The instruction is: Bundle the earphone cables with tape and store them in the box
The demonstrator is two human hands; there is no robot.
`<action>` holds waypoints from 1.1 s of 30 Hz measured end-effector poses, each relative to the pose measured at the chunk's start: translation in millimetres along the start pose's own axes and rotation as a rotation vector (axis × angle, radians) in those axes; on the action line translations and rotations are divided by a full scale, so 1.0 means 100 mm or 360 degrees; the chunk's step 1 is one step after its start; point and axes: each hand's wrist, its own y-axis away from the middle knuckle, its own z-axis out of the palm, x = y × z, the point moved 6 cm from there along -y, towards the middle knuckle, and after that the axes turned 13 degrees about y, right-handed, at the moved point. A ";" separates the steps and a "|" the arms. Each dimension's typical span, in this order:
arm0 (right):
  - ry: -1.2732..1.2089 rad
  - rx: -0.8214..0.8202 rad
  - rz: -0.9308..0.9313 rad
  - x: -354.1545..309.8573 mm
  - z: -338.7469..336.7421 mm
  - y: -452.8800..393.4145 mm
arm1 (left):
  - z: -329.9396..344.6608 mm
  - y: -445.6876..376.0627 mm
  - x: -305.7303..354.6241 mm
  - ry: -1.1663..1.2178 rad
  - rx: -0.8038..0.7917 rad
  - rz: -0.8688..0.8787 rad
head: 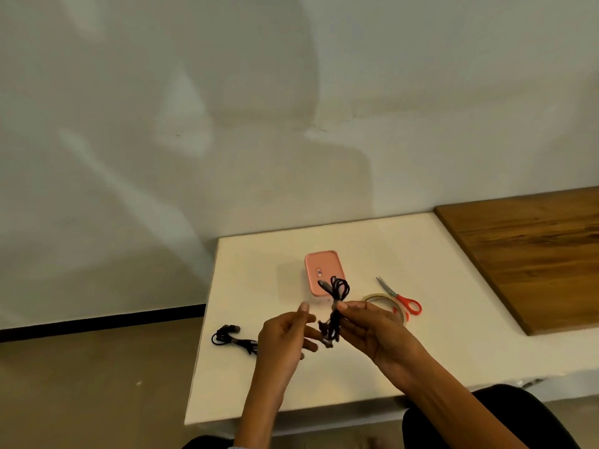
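The earphone cable bundle, light and limp, hangs above the surface, pinched at mid-length by the right hand. Left hand is released beside it. Grasp the coil's waist. Box lies beyond.

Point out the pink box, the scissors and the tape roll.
pink box (pixel 322 267): head view, middle of its lid.
scissors (pixel 409 303): head view, red handle loop.
tape roll (pixel 377 297): head view, far rim beyond the right hand.

Red-handled scissors lie on the white table, near a wooden board
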 end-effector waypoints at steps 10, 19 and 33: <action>0.1359 0.0254 -0.0541 -0.02 0.61 -0.69 | -0.81 -0.17 -0.19 0.0264 0.0605 -0.0047; 0.2325 0.0107 -0.0946 0.25 1.39 -1.24 | -1.12 -0.22 -0.22 0.0217 0.0688 -0.0067; 0.2632 0.0674 -0.0855 -0.20 0.45 -1.10 | -0.71 -0.26 -0.27 0.0126 0.0344 -0.0128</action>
